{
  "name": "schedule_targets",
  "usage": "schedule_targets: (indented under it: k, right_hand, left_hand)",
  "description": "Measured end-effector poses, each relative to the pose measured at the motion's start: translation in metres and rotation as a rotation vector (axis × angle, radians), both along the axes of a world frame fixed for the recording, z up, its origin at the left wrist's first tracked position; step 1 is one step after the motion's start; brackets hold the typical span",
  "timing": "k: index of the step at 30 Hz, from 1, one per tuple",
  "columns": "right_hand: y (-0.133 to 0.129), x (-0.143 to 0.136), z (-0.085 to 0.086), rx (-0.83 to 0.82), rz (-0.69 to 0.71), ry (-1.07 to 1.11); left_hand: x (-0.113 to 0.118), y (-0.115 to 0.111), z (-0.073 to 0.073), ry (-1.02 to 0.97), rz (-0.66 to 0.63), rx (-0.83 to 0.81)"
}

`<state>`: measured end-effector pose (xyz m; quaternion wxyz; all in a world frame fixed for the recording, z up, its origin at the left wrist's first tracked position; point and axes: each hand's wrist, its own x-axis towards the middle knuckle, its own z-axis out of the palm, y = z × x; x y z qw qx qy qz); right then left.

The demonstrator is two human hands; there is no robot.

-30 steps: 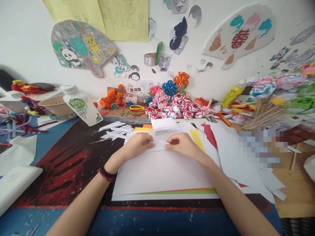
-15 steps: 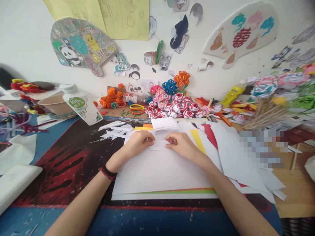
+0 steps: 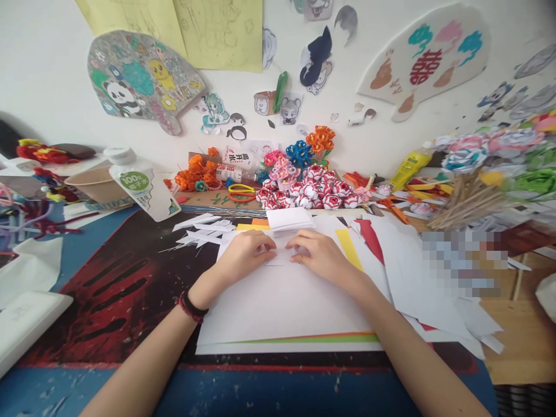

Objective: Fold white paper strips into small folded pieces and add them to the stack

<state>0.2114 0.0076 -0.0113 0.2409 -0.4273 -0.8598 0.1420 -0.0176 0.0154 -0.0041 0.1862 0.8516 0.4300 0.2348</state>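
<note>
A small piece of white paper (image 3: 280, 258) lies between my two hands, over the large white sheet (image 3: 282, 307). My left hand (image 3: 247, 252) has its thumb and fingertips closed at the paper's left end. At the right end, the curled fingers and thumb of my right hand (image 3: 319, 252) hold the paper, with a small gap between the thumb and index finger. The paper is hard to tell from the white sheet under it, and my fingers hide its ends. Just beyond my hands rests a stack of small white papers (image 3: 290, 218).
White paper strips (image 3: 202, 231) lie left of the stack. Red-and-white flowers (image 3: 313, 191) and orange flowers (image 3: 197, 172) line the back. A white bottle (image 3: 141, 188) leans at the left. More white sheets (image 3: 421, 272) and a yellow strip (image 3: 348, 249) lie right.
My fingers have shifted along the small paper; the right index finger has stretched farther toward the left. Less of the paper shows between my hands.
</note>
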Motion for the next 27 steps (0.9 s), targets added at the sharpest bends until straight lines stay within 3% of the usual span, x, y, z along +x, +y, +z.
schedule_targets:
  k: [6,11,17,27]
  right_hand:
    - [0.001,-0.002,-0.002,0.088,0.014,-0.039]
    - [0.002,-0.002,-0.004,0.138,0.016,-0.097]
    - [0.000,-0.002,-0.003,0.202,0.028,-0.172]
    - [-0.007,-0.005,-0.004,0.259,0.004,-0.234]
  left_hand:
    - [0.000,-0.001,-0.003,0.051,-0.056,0.096]
    - [0.002,-0.003,-0.002,0.218,-0.141,0.214]
    - [0.007,-0.009,-0.001,0.443,-0.151,0.416]
    - [0.016,-0.023,0.003,0.575,-0.116,0.582]
